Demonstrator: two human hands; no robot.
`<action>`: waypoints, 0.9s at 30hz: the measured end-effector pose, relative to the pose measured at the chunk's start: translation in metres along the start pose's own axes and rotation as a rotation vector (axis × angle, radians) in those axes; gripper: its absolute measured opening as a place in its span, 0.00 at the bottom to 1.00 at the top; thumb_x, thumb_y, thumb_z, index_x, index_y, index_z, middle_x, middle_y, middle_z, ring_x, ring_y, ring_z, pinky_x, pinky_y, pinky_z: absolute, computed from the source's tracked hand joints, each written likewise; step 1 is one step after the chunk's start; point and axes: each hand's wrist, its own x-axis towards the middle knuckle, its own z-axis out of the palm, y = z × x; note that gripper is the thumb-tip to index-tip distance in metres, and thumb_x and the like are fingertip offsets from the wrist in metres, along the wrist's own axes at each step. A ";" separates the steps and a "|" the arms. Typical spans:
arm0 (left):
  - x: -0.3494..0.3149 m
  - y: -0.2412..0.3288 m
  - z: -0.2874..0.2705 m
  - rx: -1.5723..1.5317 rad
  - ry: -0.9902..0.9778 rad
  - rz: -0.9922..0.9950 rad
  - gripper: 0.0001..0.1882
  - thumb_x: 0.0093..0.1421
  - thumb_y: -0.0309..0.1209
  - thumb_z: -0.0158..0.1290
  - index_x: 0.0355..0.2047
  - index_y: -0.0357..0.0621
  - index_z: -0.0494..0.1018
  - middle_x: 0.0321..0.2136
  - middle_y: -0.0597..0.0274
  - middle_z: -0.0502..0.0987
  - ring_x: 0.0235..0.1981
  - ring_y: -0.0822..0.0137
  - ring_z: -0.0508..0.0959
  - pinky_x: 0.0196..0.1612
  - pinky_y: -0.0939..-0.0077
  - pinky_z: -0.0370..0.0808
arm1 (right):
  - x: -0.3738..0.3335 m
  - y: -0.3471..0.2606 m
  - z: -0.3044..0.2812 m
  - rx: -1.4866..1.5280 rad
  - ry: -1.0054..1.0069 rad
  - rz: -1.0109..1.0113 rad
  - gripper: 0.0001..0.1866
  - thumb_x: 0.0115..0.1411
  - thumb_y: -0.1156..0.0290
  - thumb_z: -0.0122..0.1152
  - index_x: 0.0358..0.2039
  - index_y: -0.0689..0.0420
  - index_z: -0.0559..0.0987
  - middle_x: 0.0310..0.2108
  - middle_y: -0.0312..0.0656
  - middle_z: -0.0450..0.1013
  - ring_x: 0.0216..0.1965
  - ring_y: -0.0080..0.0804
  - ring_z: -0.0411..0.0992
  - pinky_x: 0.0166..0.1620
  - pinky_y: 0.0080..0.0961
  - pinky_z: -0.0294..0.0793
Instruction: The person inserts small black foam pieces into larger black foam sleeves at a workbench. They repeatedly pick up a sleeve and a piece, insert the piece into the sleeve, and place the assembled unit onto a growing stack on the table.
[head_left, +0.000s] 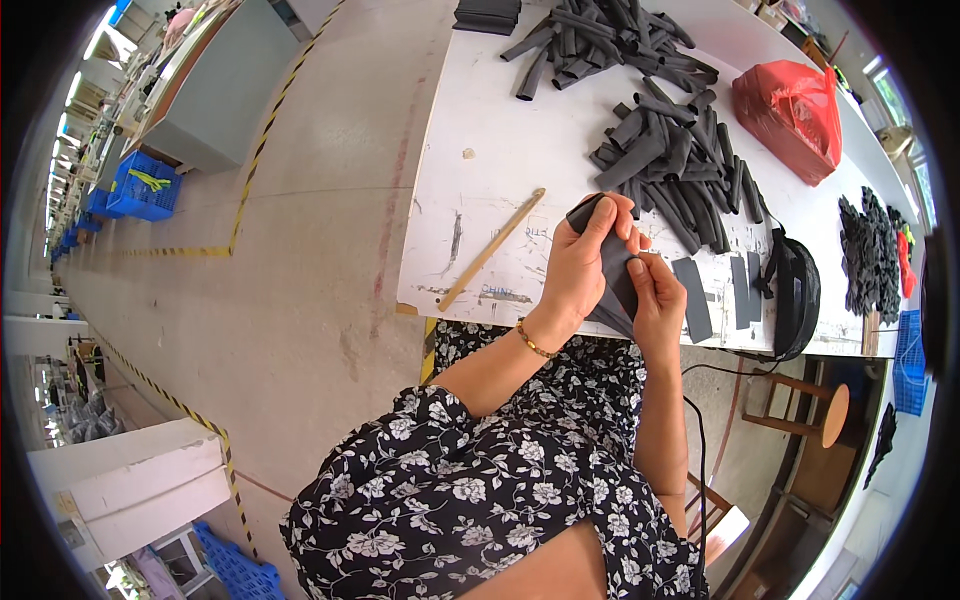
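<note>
Both hands meet at the near edge of the white worktable (480, 160), closed on one dark grey fabric sleeve piece (612, 275). The left hand (585, 265) wraps its upper end, fingers curled over the top and thumb pressed against the cloth; a thin gold bracelet (532, 342) sits at that wrist. The right hand (658, 300) pinches the lower right side of the piece, just beside the left hand and touching it. Left of the grip a slim wooden stick (492, 248) lies slanted on the table. Beyond the grip is a pile of rolled grey sleeve pieces (672, 160), and further off a red plastic bag (790, 115). Right of the grip lie flat grey strips (692, 298) and a black round device (798, 295).
</note>
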 end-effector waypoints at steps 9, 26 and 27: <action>0.005 0.013 -0.017 -0.029 0.193 -0.014 0.12 0.68 0.35 0.48 0.39 0.37 0.72 0.26 0.60 0.75 0.33 0.57 0.80 0.48 0.56 0.76 | -0.002 -0.018 0.002 -0.143 -0.087 0.020 0.06 0.64 0.72 0.58 0.35 0.62 0.79 0.17 0.35 0.70 0.19 0.19 0.69 0.23 0.23 0.67; 0.021 0.011 -0.049 -0.182 0.334 -0.052 0.10 0.68 0.33 0.48 0.40 0.38 0.71 0.33 0.55 0.79 0.41 0.56 0.80 0.53 0.54 0.76 | -0.025 -0.007 -0.001 0.171 -0.085 0.268 0.11 0.67 0.70 0.55 0.31 0.64 0.76 0.20 0.39 0.75 0.19 0.18 0.72 0.22 0.17 0.70; 0.020 0.007 -0.055 -0.266 0.330 -0.117 0.11 0.68 0.33 0.48 0.40 0.37 0.71 0.35 0.54 0.78 0.41 0.54 0.80 0.52 0.56 0.77 | -0.031 -0.001 -0.003 0.190 -0.097 0.322 0.10 0.67 0.69 0.56 0.32 0.64 0.76 0.19 0.37 0.74 0.17 0.17 0.70 0.20 0.16 0.68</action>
